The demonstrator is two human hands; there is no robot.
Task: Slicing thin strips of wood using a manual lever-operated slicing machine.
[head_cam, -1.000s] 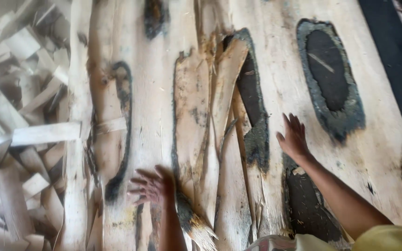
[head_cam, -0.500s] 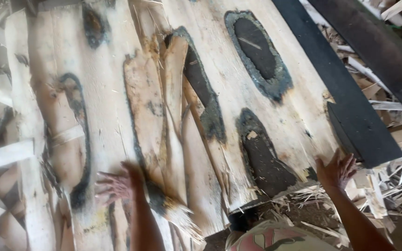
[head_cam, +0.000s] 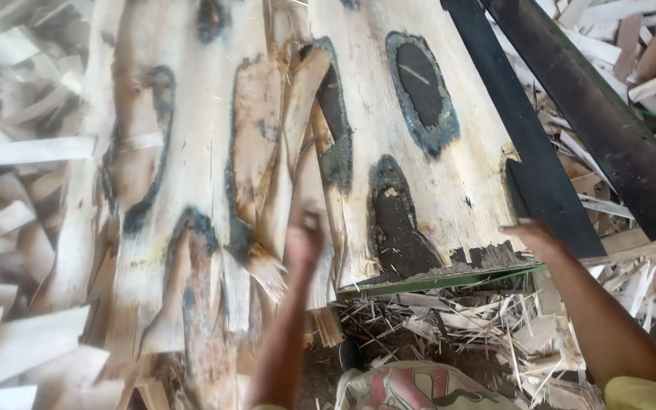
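Thin pale veneer sheet lies flat on the worktop, splintered and torn along the grain, with dark oval knot patches ringed blue-grey. Left hand blurred, seemingly bunched over a loose split strip mid-sheet; grip unclear. Right hand open, fingers at the sheet's ragged near corner. Wood scraps litter the floor below.

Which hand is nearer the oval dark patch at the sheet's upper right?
Right. The right hand rests at the sheet's lower right corner, below the oval dark patch; the left hand is farther left.
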